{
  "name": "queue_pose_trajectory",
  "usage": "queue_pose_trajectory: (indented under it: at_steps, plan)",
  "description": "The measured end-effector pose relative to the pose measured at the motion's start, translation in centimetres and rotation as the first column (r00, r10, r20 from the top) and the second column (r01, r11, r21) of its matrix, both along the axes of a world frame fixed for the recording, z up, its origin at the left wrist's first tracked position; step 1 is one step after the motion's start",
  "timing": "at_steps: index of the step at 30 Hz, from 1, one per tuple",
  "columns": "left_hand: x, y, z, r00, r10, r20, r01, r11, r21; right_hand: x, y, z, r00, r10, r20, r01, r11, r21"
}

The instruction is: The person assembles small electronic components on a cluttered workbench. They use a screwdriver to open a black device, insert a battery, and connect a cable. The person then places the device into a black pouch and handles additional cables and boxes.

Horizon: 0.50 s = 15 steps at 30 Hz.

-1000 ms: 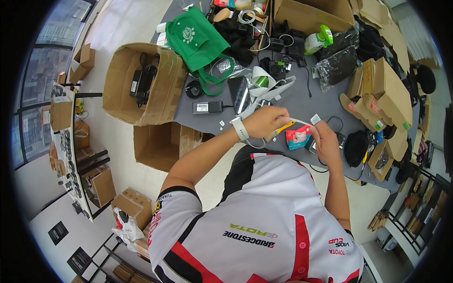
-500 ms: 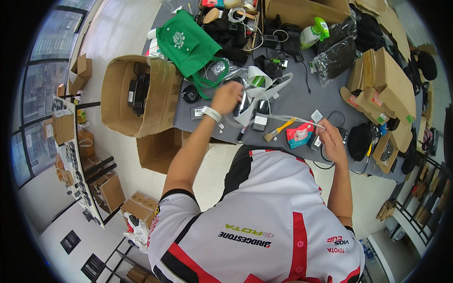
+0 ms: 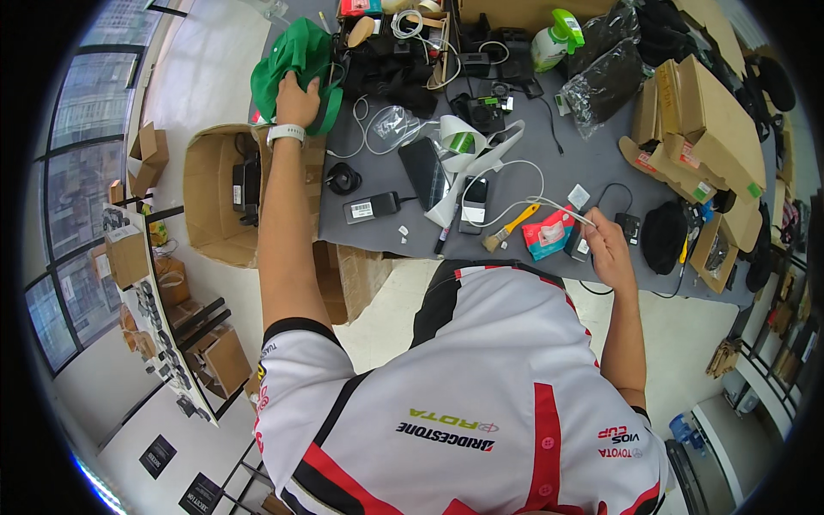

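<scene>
At the table's far left edge, my left hand (image 3: 298,103) is closed on a crumpled green cloth bag (image 3: 279,69). My right hand (image 3: 608,251) pinches a thin white cable (image 3: 542,204) near the front of the table, and the cable loops leftward over the grey surface. Just left of that hand lies a red and teal packet (image 3: 546,236), with a yellow-handled paintbrush (image 3: 512,228) beside it. Farther left are a white strap (image 3: 452,204), a small black and white device (image 3: 474,202) and a dark flat box (image 3: 422,172). A black power adapter (image 3: 372,208) rests near the left edge.
An open cardboard box (image 3: 206,202) holding a black adapter stands left of the table. Torn cardboard boxes (image 3: 712,129) are piled on the right. Toward the back are a green and white spray bottle (image 3: 556,41), a plastic-wrapped dark item (image 3: 601,99) and tangled black gear (image 3: 390,73).
My left hand has moved left and away from me and now grips the green bag, which is bunched farther left. The dark flat box and adapter are uncovered. My right hand keeps hold of the cable.
</scene>
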<state>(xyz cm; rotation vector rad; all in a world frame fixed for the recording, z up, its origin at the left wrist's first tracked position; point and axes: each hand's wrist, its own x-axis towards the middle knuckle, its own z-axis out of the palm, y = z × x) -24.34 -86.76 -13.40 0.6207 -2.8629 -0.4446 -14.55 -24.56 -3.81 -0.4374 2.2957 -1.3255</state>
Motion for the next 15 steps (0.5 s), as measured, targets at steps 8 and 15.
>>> queue_pose_trajectory:
  at_steps: [8,15]
  plan:
    - [1.0,0.1,-6.6,0.766,0.050,0.641,0.159,0.951,-0.264,-0.3,0.1,-0.9,0.998,0.050,-0.033,-0.048,0.996,0.077]
    - [2.1,10.4,-4.1,0.792,-0.348,0.501,0.531,0.798,-0.285,0.1,0.4,-0.9,0.999,0.032,0.016,-0.033,0.992,0.125]
